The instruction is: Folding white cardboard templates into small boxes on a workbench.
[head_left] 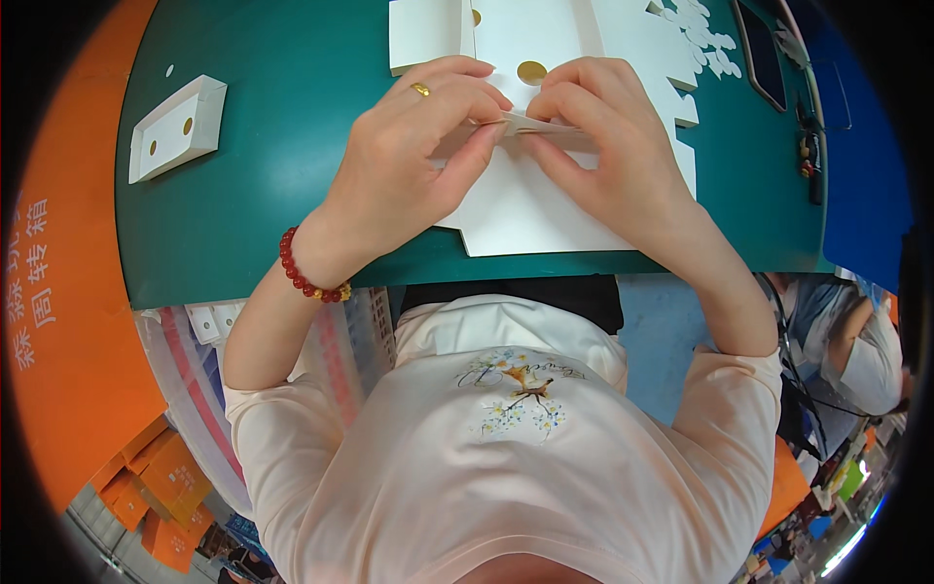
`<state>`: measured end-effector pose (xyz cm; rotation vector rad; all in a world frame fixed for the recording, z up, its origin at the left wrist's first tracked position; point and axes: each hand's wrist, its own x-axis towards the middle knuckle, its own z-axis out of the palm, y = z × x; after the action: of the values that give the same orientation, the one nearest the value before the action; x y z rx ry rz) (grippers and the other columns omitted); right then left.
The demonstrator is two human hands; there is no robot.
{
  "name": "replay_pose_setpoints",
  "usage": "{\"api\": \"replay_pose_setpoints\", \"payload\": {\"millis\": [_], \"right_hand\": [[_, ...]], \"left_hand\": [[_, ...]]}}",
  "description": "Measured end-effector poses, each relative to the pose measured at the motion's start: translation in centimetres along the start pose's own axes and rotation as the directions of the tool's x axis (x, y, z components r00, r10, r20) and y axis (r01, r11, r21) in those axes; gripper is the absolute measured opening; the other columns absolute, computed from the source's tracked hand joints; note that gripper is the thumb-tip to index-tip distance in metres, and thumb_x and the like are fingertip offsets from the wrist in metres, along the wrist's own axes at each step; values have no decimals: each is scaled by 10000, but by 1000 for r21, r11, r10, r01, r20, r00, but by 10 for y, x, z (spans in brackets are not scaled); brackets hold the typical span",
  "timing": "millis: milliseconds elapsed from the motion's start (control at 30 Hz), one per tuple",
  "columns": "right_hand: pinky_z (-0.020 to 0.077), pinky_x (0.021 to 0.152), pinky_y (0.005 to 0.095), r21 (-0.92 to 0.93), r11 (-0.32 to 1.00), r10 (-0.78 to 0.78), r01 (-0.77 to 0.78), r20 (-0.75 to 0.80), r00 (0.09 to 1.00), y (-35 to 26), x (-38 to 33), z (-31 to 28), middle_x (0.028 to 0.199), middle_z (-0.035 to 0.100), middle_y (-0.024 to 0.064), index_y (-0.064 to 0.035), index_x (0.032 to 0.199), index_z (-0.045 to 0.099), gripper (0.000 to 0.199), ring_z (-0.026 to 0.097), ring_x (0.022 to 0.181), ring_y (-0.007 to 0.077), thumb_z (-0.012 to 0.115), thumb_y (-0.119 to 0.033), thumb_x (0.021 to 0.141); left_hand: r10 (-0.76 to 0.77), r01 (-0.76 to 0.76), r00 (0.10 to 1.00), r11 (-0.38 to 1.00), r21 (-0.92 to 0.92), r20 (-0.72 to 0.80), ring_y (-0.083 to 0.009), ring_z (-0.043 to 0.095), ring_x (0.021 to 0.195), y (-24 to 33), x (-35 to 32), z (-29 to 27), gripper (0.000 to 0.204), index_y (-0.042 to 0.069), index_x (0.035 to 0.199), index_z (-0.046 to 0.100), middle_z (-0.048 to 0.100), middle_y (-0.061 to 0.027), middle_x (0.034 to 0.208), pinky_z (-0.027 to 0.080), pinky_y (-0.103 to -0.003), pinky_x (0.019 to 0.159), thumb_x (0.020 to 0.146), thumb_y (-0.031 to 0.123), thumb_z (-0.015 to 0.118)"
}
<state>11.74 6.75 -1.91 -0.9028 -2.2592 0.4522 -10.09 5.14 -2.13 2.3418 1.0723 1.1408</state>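
Observation:
My left hand [404,146], with a gold ring and a red bead bracelet, pinches a folded edge of a white cardboard box blank [555,219]. My right hand [623,141] grips the same edge a little to the right, thumb below and fingers above. The blank lies on the green table [282,165], with its flat part toward me and its side walls raised beyond my hands. A round gold-brown spot [532,73] shows on it just past my fingertips. My fingers hide part of the fold.
A small white box [179,131] with two gold-brown spots sits at the left. More notched white card [662,58] lies to the right, near loose white cutouts [708,44]. A dark phone-like device [762,49] rests at the far right. Another person's arm [848,336] shows at lower right.

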Motion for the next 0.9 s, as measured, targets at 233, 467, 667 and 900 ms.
{"api": "replay_pose_setpoints", "payload": {"millis": [233,467,667,900], "right_hand": [[486,798,356,-118,993,-24,21,-19,1000,-1,4,1,984,589,48,-76,892,612,215,549,981,262,781,-50,760],[499,744,391,-181,983,-34,22,-66,997,2,7,7,865,600,26,-113,801,609,214,573,879,266,806,-121,719],[493,777,357,-147,989,-14,15,6,1000,0,10,3,956,589,48,-76,874,596,217,555,947,257,790,-62,777],[507,866,338,57,997,-53,49,69,996,6,8,-11,1069,613,95,-32,989,649,139,567,1044,263,714,-27,867]], "left_hand": [[51,-53,998,998,36,48,-319,665,1139,-7,-2,-19,175,29,944,657,684,-95,1191,586,-349,841,804,-33,741],[74,-75,995,997,21,65,-335,639,1198,-11,-1,-15,175,36,936,650,700,-88,1158,561,-377,915,807,-50,730],[112,-115,993,987,110,39,-342,646,1182,-4,4,-12,164,23,936,653,723,-69,1023,541,-400,959,809,-53,724],[43,-41,999,996,76,-27,-316,677,1068,-2,0,-7,182,37,920,662,727,-54,958,516,-424,1021,774,-21,754]]}}
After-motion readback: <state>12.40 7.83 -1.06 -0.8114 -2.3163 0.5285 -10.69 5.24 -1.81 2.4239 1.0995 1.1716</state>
